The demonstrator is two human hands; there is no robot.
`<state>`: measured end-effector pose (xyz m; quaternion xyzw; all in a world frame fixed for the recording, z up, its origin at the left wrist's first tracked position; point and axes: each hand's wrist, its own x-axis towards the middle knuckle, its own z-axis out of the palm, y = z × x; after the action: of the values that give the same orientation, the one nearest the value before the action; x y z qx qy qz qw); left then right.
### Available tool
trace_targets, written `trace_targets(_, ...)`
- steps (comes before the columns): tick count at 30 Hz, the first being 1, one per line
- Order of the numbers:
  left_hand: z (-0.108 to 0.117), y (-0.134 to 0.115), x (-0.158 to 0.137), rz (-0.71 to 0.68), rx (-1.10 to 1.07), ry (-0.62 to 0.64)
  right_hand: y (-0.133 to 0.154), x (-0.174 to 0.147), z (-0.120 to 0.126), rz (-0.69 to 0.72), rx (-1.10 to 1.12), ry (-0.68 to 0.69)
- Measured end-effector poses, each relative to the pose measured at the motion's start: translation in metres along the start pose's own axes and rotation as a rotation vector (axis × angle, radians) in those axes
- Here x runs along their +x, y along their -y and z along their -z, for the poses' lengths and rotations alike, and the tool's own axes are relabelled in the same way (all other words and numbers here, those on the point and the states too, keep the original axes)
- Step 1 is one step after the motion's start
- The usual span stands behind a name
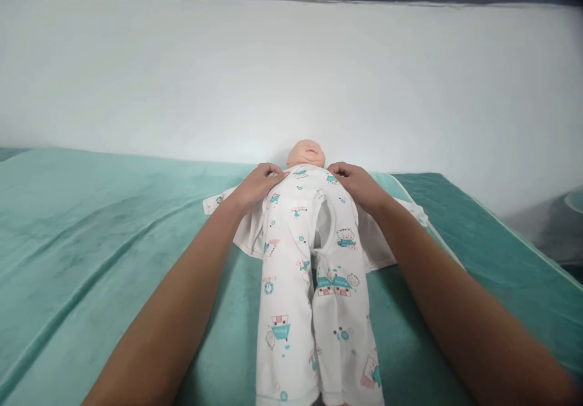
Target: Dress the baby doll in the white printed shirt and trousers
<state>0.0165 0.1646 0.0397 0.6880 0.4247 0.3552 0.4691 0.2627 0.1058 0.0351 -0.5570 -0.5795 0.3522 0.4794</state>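
A baby doll (306, 152) lies on its back with its head toward the wall. White baby trousers (286, 260) printed with teal and pink cartoon figures cover its front from just below the chin down to the feet. My left hand (263, 182) pinches the upper left edge of the trousers beside the doll's neck. At the matching upper right edge, my right hand (357, 182) has its fingers closed on the cloth. A white baby shirt (380, 245) is spread underneath, its sleeves reaching out to both sides. The doll's arms are hidden.
A teal blanket (113, 230) with some creases covers the surface. Darker teal cloth (483, 230) with a pale edge lies at the right. Behind the doll's head rises a white wall (291, 72) with a dark band on top.
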Motion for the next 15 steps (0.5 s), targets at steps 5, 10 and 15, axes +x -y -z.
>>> trace_targets(5, -0.001, 0.002, 0.004, 0.047, -0.032, 0.04, -0.003, 0.012, -0.008, 0.012, 0.064, -0.095)
trace_targets(10, -0.006, 0.009, 0.01, 0.014, 0.014, -0.236, -0.005, 0.022, -0.012, -0.014, -0.104, -0.222)
trace_targets(15, -0.014, 0.019, 0.007, -0.096, 0.186, -0.302, -0.006, -0.006, -0.014, 0.134, -0.165, -0.333)
